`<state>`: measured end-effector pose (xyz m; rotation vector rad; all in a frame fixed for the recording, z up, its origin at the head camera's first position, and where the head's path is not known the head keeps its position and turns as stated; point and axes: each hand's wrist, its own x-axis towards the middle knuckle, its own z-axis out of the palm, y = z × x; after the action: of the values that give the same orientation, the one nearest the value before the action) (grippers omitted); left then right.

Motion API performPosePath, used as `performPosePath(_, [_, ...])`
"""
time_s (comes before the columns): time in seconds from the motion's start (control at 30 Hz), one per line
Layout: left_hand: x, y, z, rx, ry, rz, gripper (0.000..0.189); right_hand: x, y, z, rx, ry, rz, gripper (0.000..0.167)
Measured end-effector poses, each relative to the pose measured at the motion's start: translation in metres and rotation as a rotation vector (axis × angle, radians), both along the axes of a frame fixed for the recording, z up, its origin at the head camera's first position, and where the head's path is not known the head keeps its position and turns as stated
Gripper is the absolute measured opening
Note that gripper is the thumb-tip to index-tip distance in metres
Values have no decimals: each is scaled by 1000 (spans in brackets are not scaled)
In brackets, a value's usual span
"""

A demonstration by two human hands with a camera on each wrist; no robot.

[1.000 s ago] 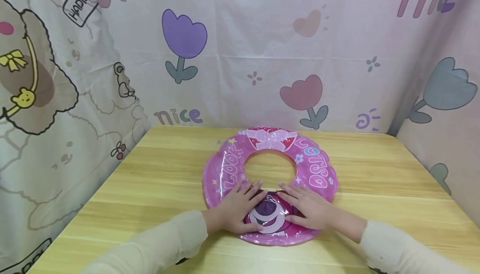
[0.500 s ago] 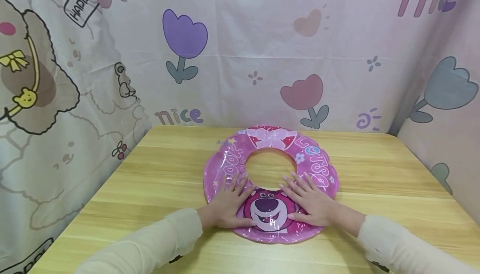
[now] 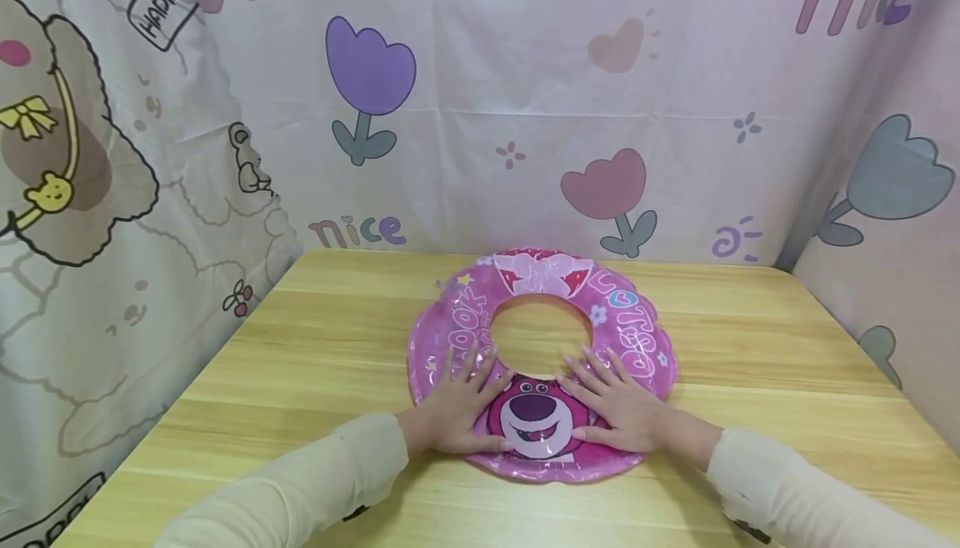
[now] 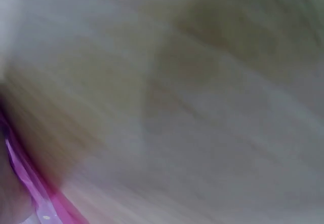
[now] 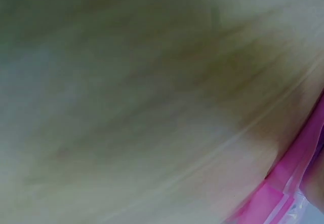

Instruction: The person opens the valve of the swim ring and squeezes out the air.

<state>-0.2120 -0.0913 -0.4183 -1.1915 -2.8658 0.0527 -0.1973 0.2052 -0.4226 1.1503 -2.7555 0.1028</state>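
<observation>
Cloth (image 3: pixel 176 223) is hanging down the left side, carrying one HAPPY sign (image 3: pixel 163 6) up high and two cherries (image 3: pixel 238 299) lower down. One wooden table (image 3: pixel 300 356) is running from left to right across the scene. Now the left sleeve (image 3: pixel 300 477), cream-coloured, is slanting over the near left, one dark sliver (image 3: pixel 356 513) peeking out under its cuff. Behind, the far cloth (image 3: pixel 480 47) is showing one purple tulip (image 3: pixel 371 66) with one "nice" (image 3: pixel 357 232) sitting beneath.

And here's the left hand (image 3: pixel 463 406), lying on the near left part of one pink ring (image 3: pixel 472 298), fingers straight and fanning out! The left wrist view is blurring, a pink strip edging its lower left corner. That ring is occupying the table's middle, just right of centre, one bow (image 3: pixel 543 271) printed on its far side, one bear face (image 3: pixel 538 423) grinning on its near side, right between the hands. Two hands, one ring, and the hands are resting apart!

Farther right, one pink tulip (image 3: pixel 603 185) is standing out on the far cloth. The right hand (image 3: pixel 626 406) is lying on the near right part, fingers spreading straight. The right sleeve (image 3: pixel 795 477) is slanting over the near right, and one blue-grey tulip (image 3: pixel 900 168) is decorating the right cloth (image 3: pixel 892 281).
</observation>
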Motion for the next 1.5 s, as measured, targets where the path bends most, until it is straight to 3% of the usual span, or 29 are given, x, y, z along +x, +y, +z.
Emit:
performPosePath(0.5, [-3,2,1,24,-91,13,86,-1,2,3,-41,-144,-1,65])
performPosePath(1.03, [-8,2,7,52,-214,30,84,-4,2,5,-66,-218,-10,62])
performPosePath(1.23, [-6,1,8,16,-203,29,86,-3,1,8,-16,-185,-9,64])
performPosePath(1.5, [-3,3,13,-50,-85,15,93,2,-5,15,96,-25,-17,70])
